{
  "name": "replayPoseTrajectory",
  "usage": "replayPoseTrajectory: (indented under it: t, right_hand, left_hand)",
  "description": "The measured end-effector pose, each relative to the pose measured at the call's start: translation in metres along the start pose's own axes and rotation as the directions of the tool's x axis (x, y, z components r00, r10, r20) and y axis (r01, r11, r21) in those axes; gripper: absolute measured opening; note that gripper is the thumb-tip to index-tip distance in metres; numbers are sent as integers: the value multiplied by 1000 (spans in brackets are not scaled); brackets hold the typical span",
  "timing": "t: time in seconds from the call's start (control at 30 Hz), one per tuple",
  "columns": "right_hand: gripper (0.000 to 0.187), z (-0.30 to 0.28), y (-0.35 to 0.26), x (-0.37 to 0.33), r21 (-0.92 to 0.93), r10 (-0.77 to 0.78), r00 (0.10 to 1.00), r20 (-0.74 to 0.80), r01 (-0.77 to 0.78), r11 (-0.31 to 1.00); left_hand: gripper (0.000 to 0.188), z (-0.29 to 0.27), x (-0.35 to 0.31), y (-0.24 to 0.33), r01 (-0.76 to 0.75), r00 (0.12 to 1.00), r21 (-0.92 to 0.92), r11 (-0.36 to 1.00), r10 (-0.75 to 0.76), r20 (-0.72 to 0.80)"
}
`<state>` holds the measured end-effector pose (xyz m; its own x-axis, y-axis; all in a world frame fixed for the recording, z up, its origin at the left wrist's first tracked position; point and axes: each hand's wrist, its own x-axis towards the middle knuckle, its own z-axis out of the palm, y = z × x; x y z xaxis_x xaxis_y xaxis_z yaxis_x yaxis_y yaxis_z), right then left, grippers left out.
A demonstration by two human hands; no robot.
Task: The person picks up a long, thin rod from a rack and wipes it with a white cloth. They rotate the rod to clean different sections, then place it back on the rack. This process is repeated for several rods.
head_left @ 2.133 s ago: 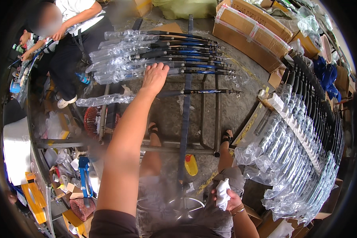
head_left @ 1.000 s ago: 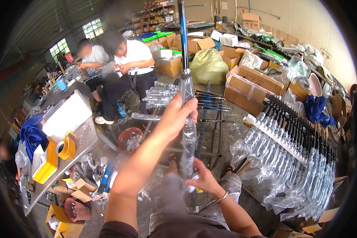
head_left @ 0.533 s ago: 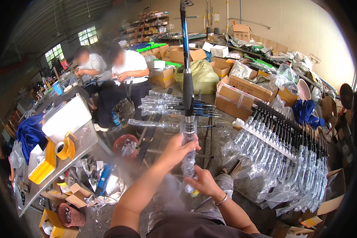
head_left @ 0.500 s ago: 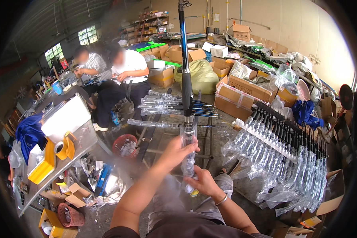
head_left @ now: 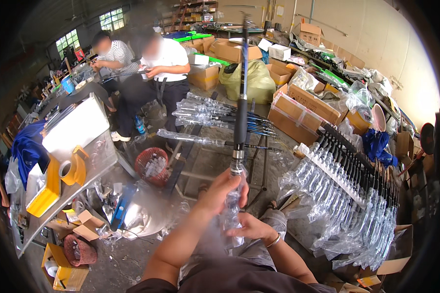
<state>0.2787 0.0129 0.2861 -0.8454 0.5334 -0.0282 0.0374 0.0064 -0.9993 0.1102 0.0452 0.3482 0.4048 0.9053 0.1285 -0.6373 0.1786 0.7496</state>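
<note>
A black fishing rod with a blue upper section stands nearly upright in front of me. Clear plastic sleeve covers its lower handle. My left hand is closed round the wrapped handle, just below a silver ring. Lower down, my right hand pinches the bottom part of the sleeve, its fingertips partly hidden by the crinkled plastic. Beyond the rod, several wrapped fishing rods lie across a metal frame, with one more wrapped rod lying nearer to me.
On the right, a white notched rack holds many wrapped rods. A table with a yellow tape dispenser stands at left, near a red basket. Two people work behind it. Cardboard boxes and a yellow-green sack lie farther back.
The rod has shifted slightly right and down in the view, both hands still on it. My right hand has moved a little lower along the sleeve. The whole view has shifted somewhat.
</note>
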Motion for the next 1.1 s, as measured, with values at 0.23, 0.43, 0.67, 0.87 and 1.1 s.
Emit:
replayPoseTrajectory:
  t: [0.23,0.43,0.67,0.87,1.1]
  right_hand:
    - [35,-20,33,-4,177,-44,817,-575,176,968]
    - [36,-69,10,-16,602,180,664,-726,487,633]
    - [45,-53,-40,6,719,139,818,-558,394,573]
    - [43,-37,-43,16,627,141,867,-477,224,746]
    - [35,-36,-37,23,597,319,812,-489,45,801]
  left_hand:
    - [16,-15,-5,-8,-86,957,302,949,163,-240]
    - [17,-32,-15,-3,-50,950,347,936,152,-274]
    - [20,-48,-34,-3,-98,954,361,927,190,-230]
    - [36,-33,-21,4,-39,918,458,888,213,-334]
    - [30,-32,-15,-1,-35,907,456,889,220,-359]
